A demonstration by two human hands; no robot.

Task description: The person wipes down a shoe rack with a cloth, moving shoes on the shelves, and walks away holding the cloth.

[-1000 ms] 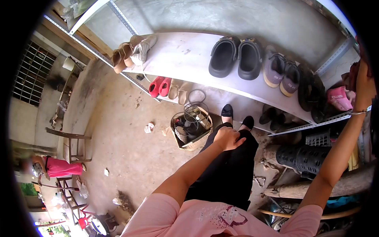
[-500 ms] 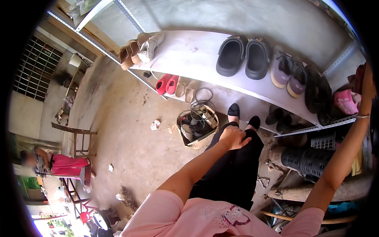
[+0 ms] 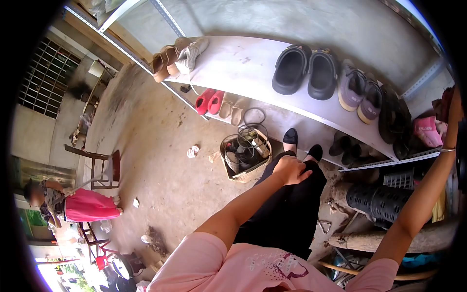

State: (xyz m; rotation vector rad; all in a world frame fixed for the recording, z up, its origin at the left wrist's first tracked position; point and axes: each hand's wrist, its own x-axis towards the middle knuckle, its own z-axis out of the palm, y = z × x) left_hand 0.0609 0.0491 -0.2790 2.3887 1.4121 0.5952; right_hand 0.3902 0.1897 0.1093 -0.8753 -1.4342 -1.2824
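Note:
My left hand (image 3: 291, 170) rests on the knee of my black trousers (image 3: 279, 214), thumb apart from the fingers, holding nothing that I can see. Beyond my left hand are my black shoes (image 3: 315, 152), beside a basket (image 3: 244, 176) filled with dark items and looped cord. My right arm reaches up along the right edge, a bracelet (image 3: 446, 150) at its wrist. Only part of my right hand (image 3: 456, 109) shows there; its fingers are hidden. It is nearest to a dark red cloth-like item (image 3: 441, 108) and a pink item (image 3: 428, 131) at the shelf's end.
A white shelf (image 3: 233, 63) carries grey clogs (image 3: 322, 75), purple sneakers (image 3: 360, 95) and other shoes. Red shoes (image 3: 210, 101) sit on the lower level. Wooden poles (image 3: 389, 242) and a dark perforated crate (image 3: 377, 199) lie at right. A person in pink (image 3: 90, 205) is at left near a chair (image 3: 99, 168).
The person at left has turned and leaned, and a long stick now shows by their hands. My view has shifted slightly; my left hand stays on the knee.

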